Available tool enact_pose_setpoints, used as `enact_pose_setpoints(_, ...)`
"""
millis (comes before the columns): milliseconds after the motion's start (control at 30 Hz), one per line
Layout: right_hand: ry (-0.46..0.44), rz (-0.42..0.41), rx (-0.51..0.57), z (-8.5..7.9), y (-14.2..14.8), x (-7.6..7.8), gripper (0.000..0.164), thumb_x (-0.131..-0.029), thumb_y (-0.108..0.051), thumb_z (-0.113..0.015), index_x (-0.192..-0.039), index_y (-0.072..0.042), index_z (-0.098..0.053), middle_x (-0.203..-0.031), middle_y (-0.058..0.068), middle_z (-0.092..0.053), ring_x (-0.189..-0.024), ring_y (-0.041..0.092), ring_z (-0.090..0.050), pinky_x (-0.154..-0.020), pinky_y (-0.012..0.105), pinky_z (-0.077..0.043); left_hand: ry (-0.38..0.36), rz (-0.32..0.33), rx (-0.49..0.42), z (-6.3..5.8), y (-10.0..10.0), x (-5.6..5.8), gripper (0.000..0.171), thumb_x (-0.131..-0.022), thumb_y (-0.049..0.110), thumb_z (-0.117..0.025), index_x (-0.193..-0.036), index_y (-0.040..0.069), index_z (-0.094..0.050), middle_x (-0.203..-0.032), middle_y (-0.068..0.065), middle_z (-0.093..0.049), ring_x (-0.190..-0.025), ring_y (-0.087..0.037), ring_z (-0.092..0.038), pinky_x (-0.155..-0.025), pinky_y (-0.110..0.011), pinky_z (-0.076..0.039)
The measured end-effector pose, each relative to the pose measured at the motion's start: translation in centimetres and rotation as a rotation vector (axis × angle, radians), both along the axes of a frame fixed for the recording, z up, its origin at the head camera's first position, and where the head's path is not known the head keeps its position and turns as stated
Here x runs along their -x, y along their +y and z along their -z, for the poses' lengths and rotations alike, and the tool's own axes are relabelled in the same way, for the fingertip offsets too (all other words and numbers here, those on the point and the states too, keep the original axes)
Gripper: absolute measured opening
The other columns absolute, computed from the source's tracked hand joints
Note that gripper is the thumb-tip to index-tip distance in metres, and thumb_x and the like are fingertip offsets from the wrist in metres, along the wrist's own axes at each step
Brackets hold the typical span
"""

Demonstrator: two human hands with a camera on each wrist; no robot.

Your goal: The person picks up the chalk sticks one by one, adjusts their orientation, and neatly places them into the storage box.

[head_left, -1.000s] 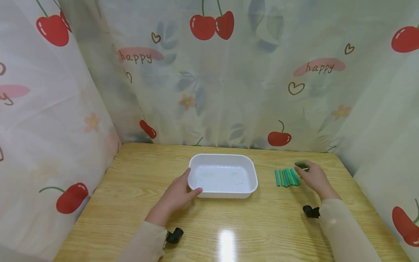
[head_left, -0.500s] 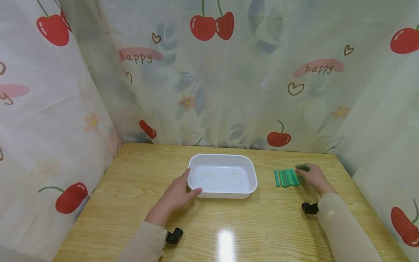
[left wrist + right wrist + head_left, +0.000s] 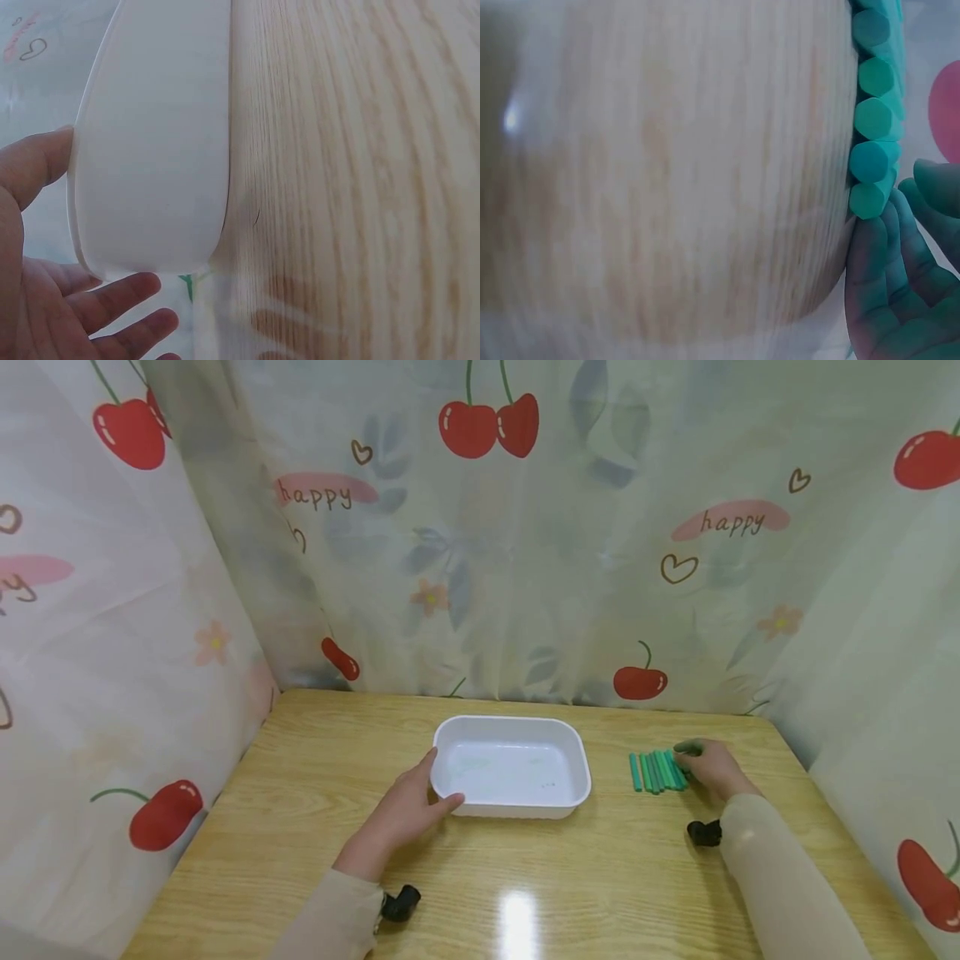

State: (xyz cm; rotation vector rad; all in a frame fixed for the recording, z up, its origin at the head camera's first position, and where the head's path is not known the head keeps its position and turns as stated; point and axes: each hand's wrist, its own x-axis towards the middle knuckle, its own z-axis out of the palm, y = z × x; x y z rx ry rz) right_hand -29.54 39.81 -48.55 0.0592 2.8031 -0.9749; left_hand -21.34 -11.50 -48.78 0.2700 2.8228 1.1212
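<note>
1. One white tray (image 3: 495, 768) is standing just below the middle of the head view, on the wooden table (image 3: 562, 881).
2. At the tray's lower left corner, the left hand (image 3: 403, 808) is resting with its thumb on the near rim and its fingers along the left side, relaxed rather than curled.
3. Right of centre, well apart from the tray, green sticks (image 3: 657, 772) are lying side by side in a row; the right hand (image 3: 714, 767) is resting at the row's right end.
4. Pale sleeves (image 3: 787, 881) are running in from the bottom edge, and a cherry-print curtain (image 3: 510, 568) is hanging across the top.
5. In the left wrist view, the tray's outer wall is filling the upper left; the thumb (image 3: 46, 161) is touching the rim, and the fingers (image 3: 142, 330) are spreading loosely at the lower left.
6. In the right wrist view, the stick ends are lining the upper right; at the lower right, nearly straight fingers (image 3: 868, 255) are touching the end stick, while the thumb (image 3: 939, 184) is standing apart.
</note>
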Motion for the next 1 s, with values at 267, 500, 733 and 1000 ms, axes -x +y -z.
enact_pose_setpoints(267, 0.028, -0.024, -0.07, 0.2, 0.2, 0.2, 0.038, -0.099, -0.012, -0.058, -0.127, 0.014, -0.057, -0.119, 0.033, -0.06, -0.107, 0.045, -0.058, -0.09, 0.056, -0.048, 0.002, 0.005, -0.012, 0.0, 0.0, -0.1, 0.096, -0.092, 0.05, -0.069, -0.16, 0.006, -0.018, -0.16, -0.016, -0.032, -0.145, -0.035, -0.033, -0.115, -0.052, -0.033)
enact_pose_setpoints(500, 0.029, -0.038, -0.13, 0.0, 0.0, 0.4, 0.037, -0.097, -0.011, -0.06, -0.124, 0.015, -0.058, -0.117, 0.033, -0.061, -0.104, 0.044, -0.06, -0.089, 0.057, -0.049, -0.007, 0.001, -0.011, -0.1, 0.0, -0.1, 0.097, -0.092, 0.051, -0.069, -0.161, 0.007, -0.017, -0.16, -0.015, -0.031, -0.145, -0.034, -0.033, -0.115, -0.051, -0.032)
enact_pose_setpoints(733, 0.031, -0.056, -0.179, -0.2, 0.1, 0.6, 0.037, -0.091, -0.009, -0.062, -0.12, 0.013, -0.061, -0.117, 0.033, -0.061, -0.106, 0.047, -0.058, -0.093, 0.062, -0.045, 0.004, 0.004, -0.014, -0.2, 0.0, -0.2, 0.095, -0.092, 0.047, -0.07, -0.16, 0.005, -0.018, -0.16, -0.017, -0.032, -0.145, -0.035, -0.034, -0.115, -0.052, -0.033)
enact_pose_setpoints(1000, -0.049, -0.022, -0.166, -1.0, 0.1, 0.3, 0.038, -0.093, -0.012, -0.061, -0.121, 0.014, -0.058, -0.108, 0.029, -0.062, -0.089, 0.035, -0.058, -0.082, 0.052, -0.049, -0.007, -0.004, -0.011, -0.2, 0.0, -0.2, 0.095, -0.092, 0.047, -0.07, -0.16, 0.007, -0.017, -0.16, -0.016, -0.031, -0.145, -0.034, -0.033, -0.115, -0.052, -0.033)
